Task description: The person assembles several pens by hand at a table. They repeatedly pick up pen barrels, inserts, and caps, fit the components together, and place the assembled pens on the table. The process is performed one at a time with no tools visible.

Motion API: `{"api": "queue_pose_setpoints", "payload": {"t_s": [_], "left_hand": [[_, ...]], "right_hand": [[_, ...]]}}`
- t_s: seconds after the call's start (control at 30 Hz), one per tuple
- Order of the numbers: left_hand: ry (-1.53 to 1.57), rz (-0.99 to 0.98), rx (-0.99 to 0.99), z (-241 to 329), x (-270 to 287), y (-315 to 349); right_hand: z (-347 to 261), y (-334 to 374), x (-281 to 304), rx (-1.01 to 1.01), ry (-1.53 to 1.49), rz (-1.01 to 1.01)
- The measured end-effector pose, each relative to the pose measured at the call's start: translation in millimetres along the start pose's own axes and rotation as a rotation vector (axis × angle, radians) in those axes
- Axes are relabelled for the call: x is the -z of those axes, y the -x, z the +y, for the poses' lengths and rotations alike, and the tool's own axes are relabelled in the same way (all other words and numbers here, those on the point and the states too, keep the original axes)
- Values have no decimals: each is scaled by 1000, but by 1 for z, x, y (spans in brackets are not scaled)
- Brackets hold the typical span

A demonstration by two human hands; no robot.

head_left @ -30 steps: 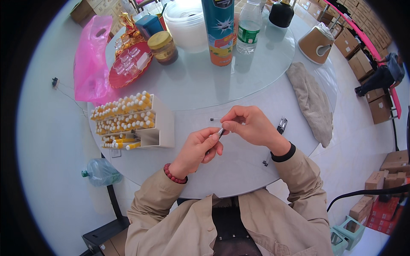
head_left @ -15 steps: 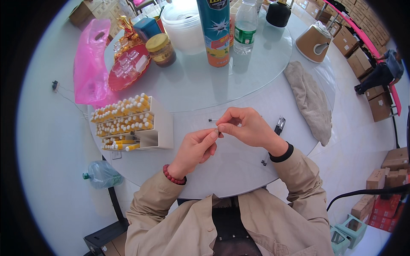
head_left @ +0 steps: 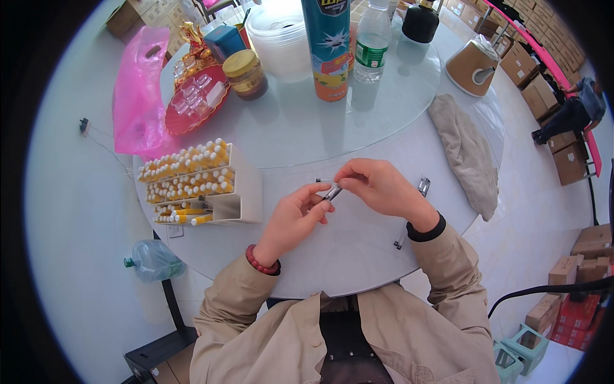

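Left hand (head_left: 288, 221) was curled, its fingertips closed round the lower end of a small clear-and-dark piece (head_left: 332, 192), whose upper end was pinched between thumb and forefinger of the right hand (head_left: 384, 185). By this double grip the piece was held slantwise above the pale table (head_left: 300, 262). From its slim, glossy look it was judged to be light, stiff, rather slippery, and perhaps easily cracked if bent; a light fingertip hold near each end seemed best suited to it. Just beyond the fingers, a short dark-tipped part (head_left: 320, 180) was partly hidden. Dark-and-clear parts (head_left: 423, 186) could be seen on both sides of the right wrist; whether they were joined beneath it could not be told. To the left, a white rack (head_left: 249, 185) was largely taken up by yellow white-ended sticks (head_left: 214, 160). No writing could be made out on the held piece. Farther out, bold lettering was borne by a teal-and-orange can (head_left: 329, 64), and a green printed label was wrapped round a clear bottle (head_left: 373, 38).
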State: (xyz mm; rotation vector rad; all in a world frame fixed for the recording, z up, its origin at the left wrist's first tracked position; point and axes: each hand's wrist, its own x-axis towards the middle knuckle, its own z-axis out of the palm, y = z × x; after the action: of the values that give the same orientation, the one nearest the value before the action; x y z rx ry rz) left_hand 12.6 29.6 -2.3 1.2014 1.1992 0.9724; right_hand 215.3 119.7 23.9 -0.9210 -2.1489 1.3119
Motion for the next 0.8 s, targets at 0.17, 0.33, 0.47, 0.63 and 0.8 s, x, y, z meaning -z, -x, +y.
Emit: {"api": "queue_pose_setpoints", "payload": {"t_s": [0.17,0.33,0.47,0.63,0.8], "left_hand": [[-476,165,-317,-6,-4,2],[-836,227,-535,-11,0,-2],[-937,242,-555,-11,1,-2],[-1030,304,-601,-10,-2,-4],[-1055,261,-562,-16,0,-6]], "right_hand": [[5,1,5,141,194,52],[12,9,10,45,507,97],[20,8,12,-21,666,5],[26,0,-3,204,588,91],[24,12,27,28,669,376]]}}
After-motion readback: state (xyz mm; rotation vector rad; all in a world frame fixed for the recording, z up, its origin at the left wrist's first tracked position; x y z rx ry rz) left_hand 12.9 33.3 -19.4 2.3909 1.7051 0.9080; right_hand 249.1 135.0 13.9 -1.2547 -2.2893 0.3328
